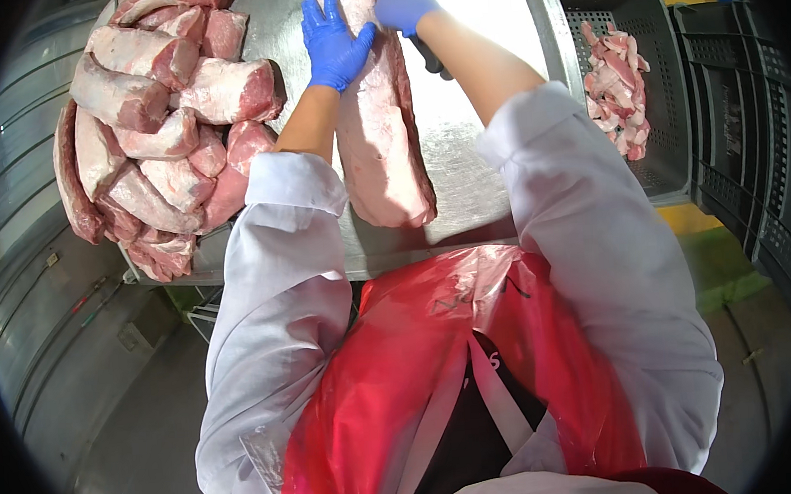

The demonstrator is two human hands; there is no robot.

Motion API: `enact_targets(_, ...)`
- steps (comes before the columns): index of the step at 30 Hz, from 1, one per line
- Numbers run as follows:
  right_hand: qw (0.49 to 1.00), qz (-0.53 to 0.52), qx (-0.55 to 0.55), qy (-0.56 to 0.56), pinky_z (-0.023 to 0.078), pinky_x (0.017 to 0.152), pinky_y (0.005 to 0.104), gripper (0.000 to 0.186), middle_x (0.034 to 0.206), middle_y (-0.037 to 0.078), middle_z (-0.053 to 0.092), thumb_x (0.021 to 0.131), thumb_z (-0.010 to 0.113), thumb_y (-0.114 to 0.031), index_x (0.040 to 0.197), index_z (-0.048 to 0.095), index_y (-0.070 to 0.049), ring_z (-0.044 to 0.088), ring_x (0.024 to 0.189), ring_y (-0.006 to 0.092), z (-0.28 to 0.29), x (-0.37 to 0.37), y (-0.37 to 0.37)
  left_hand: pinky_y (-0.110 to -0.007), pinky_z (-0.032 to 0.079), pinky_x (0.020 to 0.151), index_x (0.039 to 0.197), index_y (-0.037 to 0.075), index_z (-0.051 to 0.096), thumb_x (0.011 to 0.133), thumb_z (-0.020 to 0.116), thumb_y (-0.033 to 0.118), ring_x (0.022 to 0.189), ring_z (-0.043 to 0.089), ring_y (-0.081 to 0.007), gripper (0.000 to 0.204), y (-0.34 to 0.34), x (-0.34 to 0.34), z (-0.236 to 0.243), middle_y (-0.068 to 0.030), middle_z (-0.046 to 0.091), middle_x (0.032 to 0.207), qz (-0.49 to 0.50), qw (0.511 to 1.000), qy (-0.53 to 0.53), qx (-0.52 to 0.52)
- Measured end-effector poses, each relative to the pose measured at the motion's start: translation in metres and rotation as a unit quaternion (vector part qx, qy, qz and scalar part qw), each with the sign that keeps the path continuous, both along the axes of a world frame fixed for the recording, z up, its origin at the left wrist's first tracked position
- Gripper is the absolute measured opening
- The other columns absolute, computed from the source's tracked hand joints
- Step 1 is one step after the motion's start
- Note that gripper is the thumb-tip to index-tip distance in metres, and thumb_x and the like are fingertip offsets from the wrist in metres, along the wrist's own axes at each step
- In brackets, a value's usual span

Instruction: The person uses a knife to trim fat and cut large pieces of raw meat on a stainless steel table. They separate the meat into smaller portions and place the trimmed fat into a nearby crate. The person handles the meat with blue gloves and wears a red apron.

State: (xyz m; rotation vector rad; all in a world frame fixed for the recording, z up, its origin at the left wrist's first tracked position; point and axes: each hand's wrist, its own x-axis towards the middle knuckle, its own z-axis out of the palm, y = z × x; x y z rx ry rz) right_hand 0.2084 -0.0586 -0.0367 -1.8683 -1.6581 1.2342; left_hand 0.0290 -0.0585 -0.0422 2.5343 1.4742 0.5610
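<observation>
A long pale slab of pork (381,157) lies lengthwise on the steel work surface (477,179). My left hand (336,42) is in a blue glove, spread flat on the slab's upper part with the fingers apart. My right hand (399,2), also blue-gloved, is closed on a knife with a dark handle (431,60) at the far right side of the slab. Its blade is mostly hidden by the hand and the meat.
A big pile of pork cuts (133,172) covers the left of the steel surface. On the right, a grey perforated crate (653,168) holds pink trimmings (617,88). Black crates (737,135) stand further right.
</observation>
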Motion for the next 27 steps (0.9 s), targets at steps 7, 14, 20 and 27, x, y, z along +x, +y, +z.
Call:
enact_targets(7, 0.999, -0.022, -0.022, 0.036, 0.054, 0.083, 0.0477, 0.079, 0.103, 0.032, 0.068, 0.096, 0.048, -0.016, 0.163, 0.008, -0.024, 0.069, 0.083, 0.0421, 0.016, -0.016, -0.153, -0.055, 0.019, 0.12, 0.157, 0.001, 0.024, 0.085, 0.068, 0.05, 0.148, 0.021, -0.0498, 0.097, -0.011, 0.0, 0.005, -0.0337, 0.017, 0.16, 0.074, 0.997, 0.011, -0.029)
enact_targets(14, 0.997, -0.038, -0.038, 0.063, 0.056, 0.066, 0.0447, 0.08, 0.095, 0.024, 0.07, 0.093, 0.046, -0.013, 0.162, 0.006, -0.021, 0.068, 0.07, 0.0334, 0.0, -0.016, -0.137, -0.059, 0.019, 0.119, 0.143, 0.012, 0.048, 0.084, 0.062, 0.034, 0.146, 0.018, -0.055, 0.064, -0.138, -0.034, 0.015, -0.0344, 0.018, 0.16, -0.026, 0.995, -0.057, -0.073)
enact_targets(20, 0.994, 0.01, -0.097, 0.049, 0.054, 0.074, 0.0487, 0.079, 0.095, 0.029, 0.069, 0.095, 0.048, -0.012, 0.162, 0.006, -0.016, 0.069, 0.079, 0.0408, 0.031, -0.033, -0.236, -0.06, 0.025, 0.117, 0.141, 0.013, 0.05, 0.085, 0.061, 0.031, 0.141, 0.025, -0.0581, 0.06, -0.161, -0.037, 0.014, -0.0384, 0.021, 0.155, 0.022, 0.997, -0.073, -0.016)
enact_targets(27, 0.989, 0.026, -0.09, 0.112, 0.054, 0.073, 0.0419, 0.078, 0.089, 0.03, 0.066, 0.096, 0.05, -0.011, 0.162, 0.008, -0.01, 0.068, 0.072, 0.0389, 0.064, -0.031, -0.387, -0.056, 0.027, 0.118, 0.143, 0.013, 0.048, 0.09, 0.056, 0.034, 0.143, 0.025, -0.0554, 0.058, -0.161, -0.034, 0.018, -0.0386, 0.022, 0.155, 0.003, 0.998, -0.058, -0.008)
